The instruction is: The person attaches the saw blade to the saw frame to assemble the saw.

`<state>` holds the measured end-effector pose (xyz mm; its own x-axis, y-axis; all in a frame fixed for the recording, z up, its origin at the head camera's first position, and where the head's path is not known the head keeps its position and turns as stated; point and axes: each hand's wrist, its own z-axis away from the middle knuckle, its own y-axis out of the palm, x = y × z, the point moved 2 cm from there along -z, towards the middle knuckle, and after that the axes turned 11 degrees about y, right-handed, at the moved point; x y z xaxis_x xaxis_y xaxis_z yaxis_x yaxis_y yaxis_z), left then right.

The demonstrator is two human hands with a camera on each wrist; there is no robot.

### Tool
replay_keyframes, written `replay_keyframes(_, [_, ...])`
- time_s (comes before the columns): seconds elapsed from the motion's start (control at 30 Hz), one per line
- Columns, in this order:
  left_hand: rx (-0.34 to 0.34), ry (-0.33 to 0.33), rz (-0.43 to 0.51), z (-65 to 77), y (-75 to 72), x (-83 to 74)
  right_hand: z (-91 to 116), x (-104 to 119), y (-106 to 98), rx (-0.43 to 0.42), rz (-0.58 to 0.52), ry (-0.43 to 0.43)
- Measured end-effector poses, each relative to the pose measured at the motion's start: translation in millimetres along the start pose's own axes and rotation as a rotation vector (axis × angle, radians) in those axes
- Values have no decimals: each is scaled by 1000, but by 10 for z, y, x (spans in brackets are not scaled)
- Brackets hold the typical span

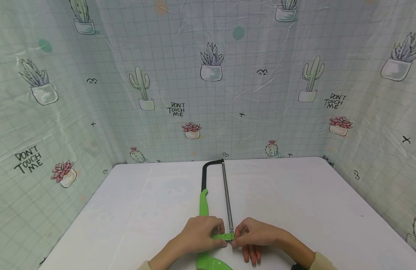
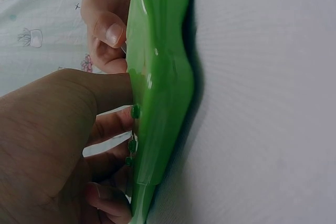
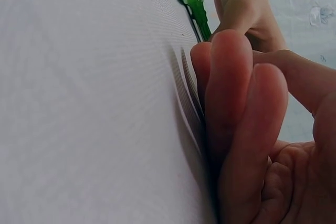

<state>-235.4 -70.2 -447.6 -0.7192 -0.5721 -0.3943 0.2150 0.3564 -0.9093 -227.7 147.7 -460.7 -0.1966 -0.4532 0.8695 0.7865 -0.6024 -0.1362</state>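
A hacksaw [image 1: 203,204] with a green grip and black front frame lies flat on the white table, its front end pointing away from me. Its narrow grey blade [image 1: 227,198] runs along the right side. My left hand [image 1: 201,234] holds the short green arm at the blade's near end between thumb and fingers. At the tip of that arm, my right hand [image 1: 258,234] pinches with thumb and index finger; the exact part is hidden. In the left wrist view the green handle [image 2: 163,77] rises close beside my left thumb. My right hand's other fingers [image 3: 231,87] hang loosely near the tabletop.
The white table [image 1: 154,210] reaches back to a cloth backdrop [image 1: 241,93] printed with potted cacti, which also covers both sides. A small dark object [image 1: 297,267] shows at the bottom edge by the right sleeve [image 1: 322,262].
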Motion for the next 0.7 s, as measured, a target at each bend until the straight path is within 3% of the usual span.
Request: replay_keyframes(0.7, [-10, 13, -16, 4, -2, -5, -9, -13, -37, 39, 23, -17])
